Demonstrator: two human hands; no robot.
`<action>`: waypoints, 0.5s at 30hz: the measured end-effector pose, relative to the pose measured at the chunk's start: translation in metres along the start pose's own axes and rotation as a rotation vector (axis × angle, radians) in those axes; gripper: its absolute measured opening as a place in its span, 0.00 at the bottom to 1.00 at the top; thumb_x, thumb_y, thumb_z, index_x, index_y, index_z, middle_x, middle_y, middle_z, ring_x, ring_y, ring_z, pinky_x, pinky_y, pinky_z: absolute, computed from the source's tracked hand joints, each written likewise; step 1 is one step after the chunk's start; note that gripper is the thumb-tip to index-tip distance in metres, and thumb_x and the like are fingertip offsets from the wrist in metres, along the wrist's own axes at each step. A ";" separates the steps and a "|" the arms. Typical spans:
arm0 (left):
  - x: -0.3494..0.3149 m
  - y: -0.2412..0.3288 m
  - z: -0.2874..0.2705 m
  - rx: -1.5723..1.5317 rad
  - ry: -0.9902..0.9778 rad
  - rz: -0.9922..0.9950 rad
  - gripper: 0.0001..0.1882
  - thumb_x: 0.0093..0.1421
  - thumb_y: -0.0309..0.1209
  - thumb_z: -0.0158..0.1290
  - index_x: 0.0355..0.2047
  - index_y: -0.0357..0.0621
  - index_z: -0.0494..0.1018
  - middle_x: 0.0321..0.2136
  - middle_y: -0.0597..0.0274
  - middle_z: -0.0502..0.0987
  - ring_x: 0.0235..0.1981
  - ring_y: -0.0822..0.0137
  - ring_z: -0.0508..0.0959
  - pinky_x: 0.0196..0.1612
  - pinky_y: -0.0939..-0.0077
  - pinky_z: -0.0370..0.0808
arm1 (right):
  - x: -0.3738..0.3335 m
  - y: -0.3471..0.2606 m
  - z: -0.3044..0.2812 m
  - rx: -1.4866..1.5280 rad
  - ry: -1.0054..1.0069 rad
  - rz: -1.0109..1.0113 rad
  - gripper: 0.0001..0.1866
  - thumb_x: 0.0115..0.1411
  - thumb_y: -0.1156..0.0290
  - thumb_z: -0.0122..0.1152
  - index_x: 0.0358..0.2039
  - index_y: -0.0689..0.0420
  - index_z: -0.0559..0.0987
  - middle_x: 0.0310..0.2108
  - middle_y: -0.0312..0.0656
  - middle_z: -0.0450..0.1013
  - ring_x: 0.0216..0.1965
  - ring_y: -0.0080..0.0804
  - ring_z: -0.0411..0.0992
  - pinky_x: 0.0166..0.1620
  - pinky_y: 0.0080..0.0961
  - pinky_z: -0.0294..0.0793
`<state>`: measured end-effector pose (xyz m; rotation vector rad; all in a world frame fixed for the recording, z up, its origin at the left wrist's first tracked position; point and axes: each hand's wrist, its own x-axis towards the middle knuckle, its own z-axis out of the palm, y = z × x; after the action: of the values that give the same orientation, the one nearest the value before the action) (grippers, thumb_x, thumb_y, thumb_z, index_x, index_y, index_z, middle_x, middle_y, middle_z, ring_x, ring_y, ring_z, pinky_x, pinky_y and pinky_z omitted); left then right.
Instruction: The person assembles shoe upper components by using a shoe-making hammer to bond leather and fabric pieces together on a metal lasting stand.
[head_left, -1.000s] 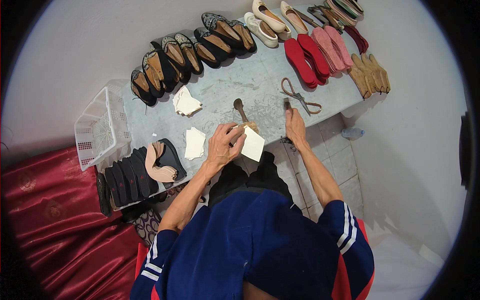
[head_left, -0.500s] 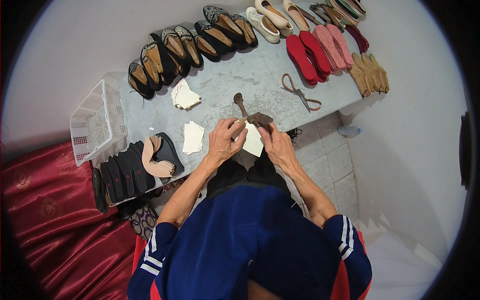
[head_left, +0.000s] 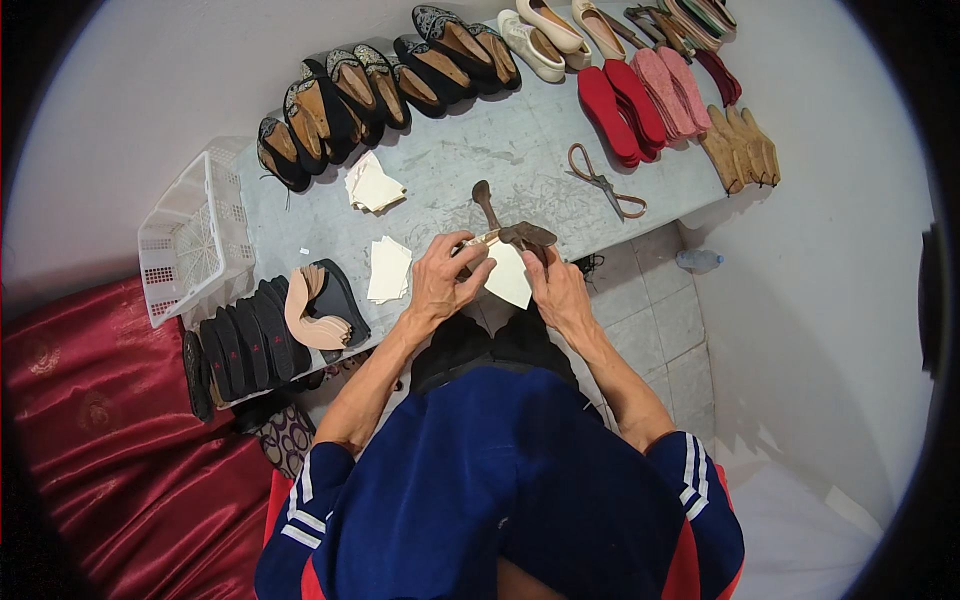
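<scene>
A dark metal cobbler's anvil with foot-shaped ends stands at the table's front edge, one arm reaching back over the tabletop. Just below it hangs a cream sheet, pointed at its lower end. My left hand is closed at the sheet's left side, thumb and fingers bent beside the anvil. From the other side, my right hand pinches the sheet's right edge under the anvil's foot. The fingers partly hide the sheet's upper end. Left of my hands, a small stack of cream sheets lies on the table.
Another cream stack lies farther back. Scissors rest right of the anvil. Black patterned shoes line the back edge, near red insoles and brown gloves. At left are a white basket and black soles.
The view has shifted slightly. Both hands stay at the anvil with the cream sheet, whose lower tip has swung a little to the right.
</scene>
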<state>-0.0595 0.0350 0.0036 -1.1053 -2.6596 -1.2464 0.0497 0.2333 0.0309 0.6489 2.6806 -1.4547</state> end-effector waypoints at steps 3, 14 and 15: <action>0.001 -0.002 -0.002 0.040 -0.040 0.031 0.13 0.59 0.37 0.71 0.41 0.47 0.85 0.47 0.55 0.84 0.45 0.54 0.83 0.42 0.62 0.83 | 0.002 -0.005 -0.003 -0.020 -0.004 -0.010 0.27 0.78 0.48 0.48 0.53 0.63 0.75 0.27 0.65 0.78 0.35 0.70 0.79 0.38 0.56 0.76; -0.001 -0.004 0.011 0.029 0.036 0.037 0.14 0.59 0.38 0.71 0.42 0.47 0.85 0.47 0.57 0.85 0.45 0.54 0.83 0.42 0.62 0.83 | -0.006 -0.016 0.003 0.097 0.078 -0.061 0.26 0.78 0.50 0.49 0.56 0.62 0.77 0.31 0.65 0.79 0.38 0.71 0.79 0.40 0.53 0.77; 0.000 -0.002 0.013 0.030 0.036 0.037 0.14 0.59 0.38 0.71 0.42 0.47 0.85 0.47 0.57 0.85 0.45 0.54 0.83 0.42 0.62 0.83 | -0.005 -0.015 0.003 0.097 0.078 -0.062 0.26 0.78 0.50 0.49 0.56 0.62 0.77 0.31 0.65 0.79 0.38 0.71 0.79 0.40 0.53 0.77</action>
<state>-0.0571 0.0431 -0.0066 -1.1119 -2.6109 -1.2049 0.0486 0.2219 0.0425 0.6472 2.7254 -1.6170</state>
